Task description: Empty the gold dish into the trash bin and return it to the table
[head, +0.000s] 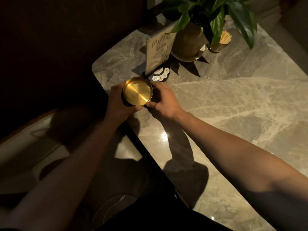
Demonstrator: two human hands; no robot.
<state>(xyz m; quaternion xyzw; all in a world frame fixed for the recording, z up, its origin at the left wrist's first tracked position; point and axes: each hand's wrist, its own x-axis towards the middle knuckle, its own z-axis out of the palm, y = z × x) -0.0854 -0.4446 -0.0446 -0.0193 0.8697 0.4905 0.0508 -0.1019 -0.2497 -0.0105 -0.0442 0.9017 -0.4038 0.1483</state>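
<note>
A round gold dish [137, 91] sits at the near left corner of the marble table [233, 100], its shiny inside facing up with nothing visible in it. My left hand [117, 101] wraps around its left and lower side. My right hand [162, 99] holds the rim on the right side, fingertips at the lower right edge. Whether the dish rests on the table or is just above it, I cannot tell. No trash bin is in view.
Right behind the dish stand a table sign [159, 50] and a black call-button pad [160, 75]. Farther back are a potted plant [191, 40] and a toothpick holder [221, 40]. A pale seat [25, 147] and dark floor lie left of the table edge.
</note>
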